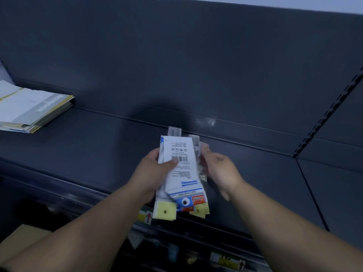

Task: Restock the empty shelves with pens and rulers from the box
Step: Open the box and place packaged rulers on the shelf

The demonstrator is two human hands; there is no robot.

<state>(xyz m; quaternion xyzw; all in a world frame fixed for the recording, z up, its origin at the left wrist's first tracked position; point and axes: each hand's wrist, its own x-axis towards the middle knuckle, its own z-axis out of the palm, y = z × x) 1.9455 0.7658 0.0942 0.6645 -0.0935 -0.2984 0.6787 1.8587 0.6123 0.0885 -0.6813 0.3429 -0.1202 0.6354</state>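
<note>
A bundle of packaged ruler sets point(181, 173), white card backs with barcodes and yellow hang tabs, is held above the dark shelf point(88, 146). My left hand point(151, 171) grips the bundle from the left, thumb pressed on the barcode. My right hand point(220, 169) pinches the clear plastic packs at the bundle's right edge. The packs are fanned slightly, tabs pointing toward me. The box is partly visible at the lower left as a brown cardboard corner point(23, 234).
A stack of white and yellow booklets point(29, 110) lies on the shelf at the far left. The shelf's dark back panel point(176, 65) rises behind. A slotted upright point(330, 112) divides the shelving at the right. Price labels point(145, 215) line the shelf's front edge.
</note>
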